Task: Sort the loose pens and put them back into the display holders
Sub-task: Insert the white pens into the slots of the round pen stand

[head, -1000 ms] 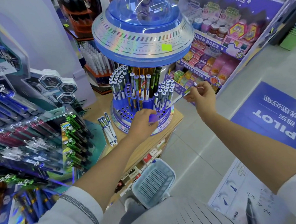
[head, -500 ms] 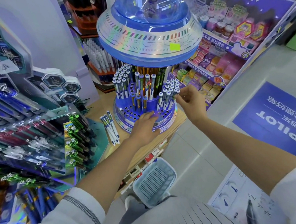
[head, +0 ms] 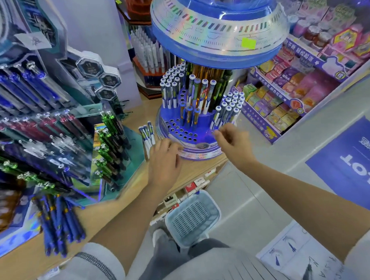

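loose pens [head: 147, 135] lie flat beside the holder [head: 199, 155], long axes running away.

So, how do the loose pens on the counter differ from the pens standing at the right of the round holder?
The loose pens lie flat on the wooden counter, left of the round holder; the standing pens sit nearly upright in its holes. The loose pens are few, side by side; the standing pens form a dense cluster. Both look white and blue.
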The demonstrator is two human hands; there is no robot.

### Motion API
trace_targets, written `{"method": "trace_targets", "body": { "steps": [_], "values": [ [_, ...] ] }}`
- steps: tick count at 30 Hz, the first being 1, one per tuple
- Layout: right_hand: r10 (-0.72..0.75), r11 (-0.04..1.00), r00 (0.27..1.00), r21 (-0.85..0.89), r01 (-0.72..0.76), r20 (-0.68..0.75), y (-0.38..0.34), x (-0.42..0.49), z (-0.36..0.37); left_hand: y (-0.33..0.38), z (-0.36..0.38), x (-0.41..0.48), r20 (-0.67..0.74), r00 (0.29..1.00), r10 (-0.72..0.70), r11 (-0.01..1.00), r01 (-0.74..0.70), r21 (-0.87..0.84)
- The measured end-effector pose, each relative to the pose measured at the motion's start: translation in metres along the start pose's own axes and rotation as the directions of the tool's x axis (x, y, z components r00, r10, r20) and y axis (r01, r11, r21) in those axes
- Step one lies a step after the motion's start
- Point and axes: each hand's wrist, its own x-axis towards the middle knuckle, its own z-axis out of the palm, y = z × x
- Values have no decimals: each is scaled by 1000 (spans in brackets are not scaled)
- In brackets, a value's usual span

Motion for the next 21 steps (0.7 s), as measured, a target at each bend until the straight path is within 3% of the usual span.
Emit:
{"method": "trace_targets", "body": {
  "steps": [3, 7, 12, 16, 21],
  "values": [
    [-151, 988, 960, 26, 150, 236, -7, -7, 28, -20, -3, -33, -49, 998, -37, 994, 41, 102],
    [-183, 981, 817, 54, 184, 547, -11, -12, 72, -38, 0, -81, 76, 989, -126, 961, 102, 258],
    [-150, 945, 663, -92, 315, 733, -13, -10, 118, -52, 4, -129, 173, 946, -274, 876, 171, 451],
    [-161, 899, 664, -168, 403, 731, -19, 6, 147, -54, 4, -141, 162, 944, -289, 850, 176, 496],
    [-147, 836, 728, -309, 453, 670, -19, 14, 182, -58, 7, -149, 162, 934, -319, 834, 196, 515]
  ]
}}
